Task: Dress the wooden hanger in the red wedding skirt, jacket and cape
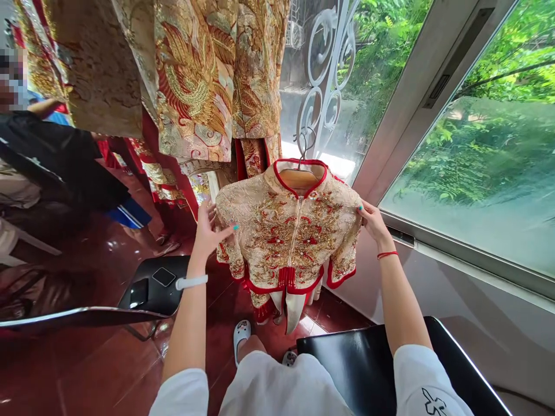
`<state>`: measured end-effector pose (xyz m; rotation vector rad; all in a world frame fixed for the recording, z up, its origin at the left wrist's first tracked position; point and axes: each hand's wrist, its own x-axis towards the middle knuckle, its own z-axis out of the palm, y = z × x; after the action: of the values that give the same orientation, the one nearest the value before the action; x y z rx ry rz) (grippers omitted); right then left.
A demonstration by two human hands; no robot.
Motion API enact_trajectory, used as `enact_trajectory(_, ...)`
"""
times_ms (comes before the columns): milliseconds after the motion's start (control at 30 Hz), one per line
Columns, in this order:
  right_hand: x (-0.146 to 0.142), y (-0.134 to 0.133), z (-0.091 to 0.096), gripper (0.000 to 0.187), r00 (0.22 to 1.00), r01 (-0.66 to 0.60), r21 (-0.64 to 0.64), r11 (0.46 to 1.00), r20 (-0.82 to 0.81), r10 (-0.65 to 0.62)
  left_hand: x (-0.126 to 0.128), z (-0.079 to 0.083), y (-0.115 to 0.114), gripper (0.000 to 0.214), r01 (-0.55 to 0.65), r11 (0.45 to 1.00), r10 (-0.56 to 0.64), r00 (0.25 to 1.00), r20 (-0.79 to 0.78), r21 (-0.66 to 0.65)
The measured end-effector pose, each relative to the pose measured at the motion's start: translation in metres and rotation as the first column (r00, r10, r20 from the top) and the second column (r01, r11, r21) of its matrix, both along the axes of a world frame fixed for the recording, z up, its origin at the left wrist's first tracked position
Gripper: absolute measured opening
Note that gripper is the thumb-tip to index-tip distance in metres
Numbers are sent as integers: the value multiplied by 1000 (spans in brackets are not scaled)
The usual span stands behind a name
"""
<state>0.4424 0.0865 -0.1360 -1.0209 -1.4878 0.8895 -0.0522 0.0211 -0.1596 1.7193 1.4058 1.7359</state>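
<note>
An embroidered cream and gold jacket (277, 231) with red trim hangs in front of me from a hanger (302, 173), its front facing me. Its collar, hem and sleeve cuffs are edged in red. At the left sleeve, my left hand (208, 234) has its thumb across the front of the fabric, and its fingers are spread beside the sleeve's outer edge. My right hand (375, 222) pinches the opposite sleeve near the shoulder between thumb and fingers. Below the hem, parts of a pale garment with red edging (277, 306) show.
Several gold-embroidered garments (195, 86) hang at upper left. Windows (477, 144) and a white scrolled grille (323, 75) are to the right. Black chairs (338, 364) flank me; a phone-like dark item (139, 293) lies on the left chair (173, 271). A person (56, 150) is at far left.
</note>
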Motion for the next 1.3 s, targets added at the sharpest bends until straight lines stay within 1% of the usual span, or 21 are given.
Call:
enact_trajectory(67, 0, -5, 0, 70, 999, 13, -11, 1000, -29, -13, -4, -16, -8, 100, -77, 997, 76, 997, -28, -25)
enact_trajectory(167, -2, -8, 6, 71, 999, 39, 8, 999, -18, -39, -13, -26, -5, 71, -101, 987, 95, 994, -53, -125)
enact_trajectory(300, -13, -7, 26, 70, 996, 59, 119, 991, 53, -66, -29, -20, 11, 54, -52, 974, 48, 999, -21, -219)
enact_trajectory(367, -22, -6, 34, 67, 989, 63, 163, 985, 121, -83, -34, -17, 14, 55, -56, 973, 60, 998, 12, -225)
enact_trajectory(433, -30, -6, 38, 64, 977, 84, 186, 979, 178, -117, -35, -14, 12, 64, -11, 975, 19, 999, 33, -221)
enact_trajectory(500, -36, -7, 37, 60, 965, 116, 215, 970, 205, -161, -32, -6, 11, 77, 32, 985, -24, 998, 51, -168)
enact_trajectory(600, -37, -4, 31, 55, 948, 137, 261, 956, 246, -203, -20, 17, 19, 83, -17, 1000, 17, 999, 49, -6)
enact_trajectory(667, -37, 0, 29, 52, 938, 136, 278, 951, 273, -214, -8, 38, 32, 73, -76, 995, 78, 996, -38, 60)
enact_trajectory(733, -38, 5, 27, 50, 930, 147, 307, 940, 282, -238, 4, 56, 46, 57, -141, 987, 152, 975, -163, 79)
enact_trajectory(800, -42, 7, 24, 48, 909, 196, 368, 909, 279, -309, 17, 65, 51, 44, -214, 972, 231, 942, -243, 91)
enact_trajectory(833, -45, 5, 18, 48, 885, 245, 411, 878, 275, -376, 25, 64, 48, 44, -251, 962, 271, 928, -254, 110)
enact_trajectory(900, -58, -8, -4, 52, 799, 368, 507, 779, 256, -544, 45, 47, 31, 49, -332, 926, 370, 894, -251, 183)
enact_trajectory(967, -76, -34, -45, 55, 688, 433, 600, 672, 261, -677, 69, 8, 2, 54, -384, 878, 460, 841, -285, 285)
enact_trajectory(1000, -87, -50, -72, 52, 654, 391, 643, 659, 311, -690, 81, -16, -15, 54, -343, 881, 452, 814, -365, 326)
enact_trajectory(1033, -98, -67, -100, 48, 626, 284, 674, 682, 409, -664, 93, -43, -30, 52, -246, 914, 385, 779, -494, 323)
enact_trajectory(1067, -110, -83, -128, 45, 589, 137, 671, 729, 537, -604, 104, -68, -43, 50, -137, 950, 289, 722, -628, 279)
enact_trajectory(1100, -120, -96, -154, 46, 532, -18, 613, 790, 674, -512, 112, -92, -53, 48, -59, 977, 195, 649, -735, 206)
enact_trajectory(1133, -129, -106, -176, 48, 460, -132, 528, 839, 782, -420, 118, -111, -59, 50, -48, 991, 131, 589, -798, 127)
enact_trajectory(1167, -136, -112, -193, 49, 395, -165, 448, 879, 846, -358, 122, -126, -61, 50, -58, 997, 75, 540, -838, 51)
enact_trajectory(1233, -146, -112, -212, 52, 306, -165, 316, 934, 917, -256, 125, -142, -54, 52, -106, 992, -7, 480, -877, -66)
enact_trajectory(1300, -152, -104, -214, 54, 282, -124, 258, 958, 935, -215, 124, -144, -41, 55, -139, 982, -52, 451, -891, -128)
